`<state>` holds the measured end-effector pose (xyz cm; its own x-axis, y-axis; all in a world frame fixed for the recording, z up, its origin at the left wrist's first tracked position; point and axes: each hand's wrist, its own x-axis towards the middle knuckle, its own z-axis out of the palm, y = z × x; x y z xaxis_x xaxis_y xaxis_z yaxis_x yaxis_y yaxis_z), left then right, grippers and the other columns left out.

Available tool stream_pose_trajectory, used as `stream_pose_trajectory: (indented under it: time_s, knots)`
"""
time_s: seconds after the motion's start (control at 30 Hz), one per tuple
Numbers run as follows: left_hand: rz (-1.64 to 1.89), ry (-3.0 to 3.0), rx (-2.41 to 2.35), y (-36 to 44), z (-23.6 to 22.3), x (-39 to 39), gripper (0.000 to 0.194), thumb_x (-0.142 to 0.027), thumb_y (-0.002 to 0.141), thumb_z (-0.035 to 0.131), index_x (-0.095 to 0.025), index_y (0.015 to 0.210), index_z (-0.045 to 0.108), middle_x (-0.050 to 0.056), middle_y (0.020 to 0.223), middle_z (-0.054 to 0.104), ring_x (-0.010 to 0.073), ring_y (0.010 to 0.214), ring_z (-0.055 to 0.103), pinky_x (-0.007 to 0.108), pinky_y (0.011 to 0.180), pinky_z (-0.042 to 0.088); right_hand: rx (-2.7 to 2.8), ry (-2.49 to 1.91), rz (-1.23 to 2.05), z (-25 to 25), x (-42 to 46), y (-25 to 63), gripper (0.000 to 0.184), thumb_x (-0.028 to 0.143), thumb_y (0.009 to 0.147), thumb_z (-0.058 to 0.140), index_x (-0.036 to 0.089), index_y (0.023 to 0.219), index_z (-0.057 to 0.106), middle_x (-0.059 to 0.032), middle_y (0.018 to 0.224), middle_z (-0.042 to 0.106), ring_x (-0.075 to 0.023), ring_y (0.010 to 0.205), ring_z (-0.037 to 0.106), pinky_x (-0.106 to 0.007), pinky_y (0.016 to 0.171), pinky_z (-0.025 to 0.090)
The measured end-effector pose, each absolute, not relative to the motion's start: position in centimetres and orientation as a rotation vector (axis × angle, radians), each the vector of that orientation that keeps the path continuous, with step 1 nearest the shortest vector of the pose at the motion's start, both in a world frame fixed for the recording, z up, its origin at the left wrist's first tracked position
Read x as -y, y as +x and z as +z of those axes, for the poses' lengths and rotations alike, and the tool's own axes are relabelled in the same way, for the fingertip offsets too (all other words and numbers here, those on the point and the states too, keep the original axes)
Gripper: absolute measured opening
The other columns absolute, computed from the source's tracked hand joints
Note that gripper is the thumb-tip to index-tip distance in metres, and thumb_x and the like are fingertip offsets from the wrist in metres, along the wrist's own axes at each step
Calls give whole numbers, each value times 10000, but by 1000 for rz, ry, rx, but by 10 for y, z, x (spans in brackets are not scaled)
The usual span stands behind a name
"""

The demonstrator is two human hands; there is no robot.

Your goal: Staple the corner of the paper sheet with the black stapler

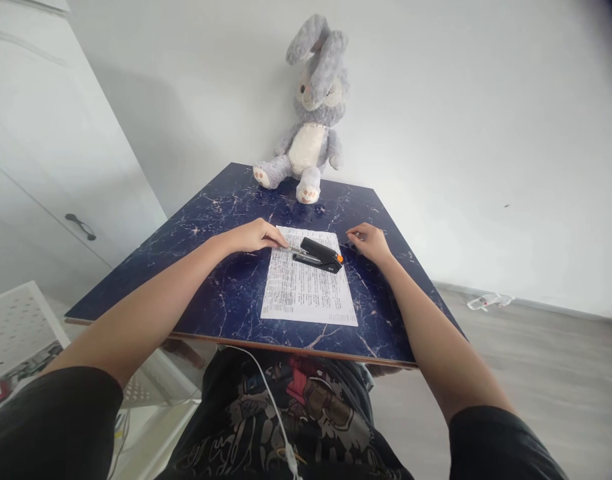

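Observation:
A printed sheet of paper (pixel 309 290) lies on the dark blue marbled table (pixel 221 293). A black stapler (pixel 320 255) with an orange tip rests across the sheet's upper part. My left hand (pixel 255 235) lies at the paper's top left corner, fingers curled, fingertips touching the stapler's metal end. My right hand (pixel 369 240) rests on the table just right of the stapler, fingers loosely bent and holding nothing.
A grey plush rabbit (pixel 312 113) sits at the table's far edge against the white wall. A white cabinet with a dark handle (pixel 80 227) stands to the left. A white pegboard rack (pixel 21 327) is at lower left. A small object (pixel 486 301) lies on the floor at right.

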<state>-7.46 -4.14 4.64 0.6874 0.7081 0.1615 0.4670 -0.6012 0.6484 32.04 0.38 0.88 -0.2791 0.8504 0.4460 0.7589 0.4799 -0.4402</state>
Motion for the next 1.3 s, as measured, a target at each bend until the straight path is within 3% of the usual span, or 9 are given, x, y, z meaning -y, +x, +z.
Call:
stream_pose_trajectory:
  time_s: [0.17,0.37,0.53,0.7,0.8,0.87,0.93,1.03,1.3]
  knots:
    - [681,2184,-919,-74,31,31,223,-167,844,796,-263,1036,858,52,953,837,220,881,803,347,870,634,2256,-913,563,29,33,275,383,533,1031,552,219,1018,771,-77,1086,738,-227,982,681,-318,808,522]
    - [811,2257,-954,-40,23,40,260,-76,808,783,-199,1033,821,45,878,829,211,843,803,331,859,624,2453,-789,461,34,56,229,330,516,962,689,212,847,630,-13,806,611,-174,727,537,-312,685,395]
    - [912,2254,-939,-15,17,48,323,39,801,616,-178,959,795,24,885,821,188,830,791,300,831,612,2436,-756,484,29,54,228,325,504,968,681,214,847,598,-7,808,593,-169,735,525,-309,690,369]
    - [879,2243,-1049,-15,16,45,180,-96,854,693,-167,996,777,51,882,810,209,842,780,328,837,602,2435,-812,470,33,54,228,350,533,955,672,213,837,592,-13,806,590,-169,722,507,-314,687,354]
    - [758,2425,-1110,-20,16,45,328,-317,926,738,-170,1219,748,120,1165,796,271,1109,746,402,1027,551,2378,-976,441,42,47,246,386,559,951,642,202,814,592,-24,803,592,-172,714,502,-323,682,339]
    - [571,2586,-1087,-23,14,46,548,-474,992,660,-196,1464,629,152,1530,613,329,1426,564,471,1209,406,2328,-1120,398,49,39,268,379,550,948,626,193,824,601,-40,819,600,-184,726,515,-336,686,335]
    - [343,2664,-1084,-26,10,46,695,-597,1035,541,-234,1622,466,123,1733,349,360,1601,316,519,1298,246,2334,-1258,326,55,32,293,336,517,923,642,190,850,617,-62,854,613,-207,755,535,-351,697,337]
    - [154,2657,-1112,-29,8,46,741,-669,1059,402,-268,1680,369,78,1782,219,355,1646,190,527,1318,163,2414,-1389,312,63,27,323,285,475,890,653,197,849,608,-80,879,623,-232,789,552,-370,720,350]
    - [126,2717,-1110,-35,14,48,757,-660,1059,387,-220,1675,381,122,1771,252,352,1626,244,496,1305,213,2656,-1279,558,79,35,342,347,528,923,634,220,819,514,-30,843,604,-195,759,513,-357,715,350]
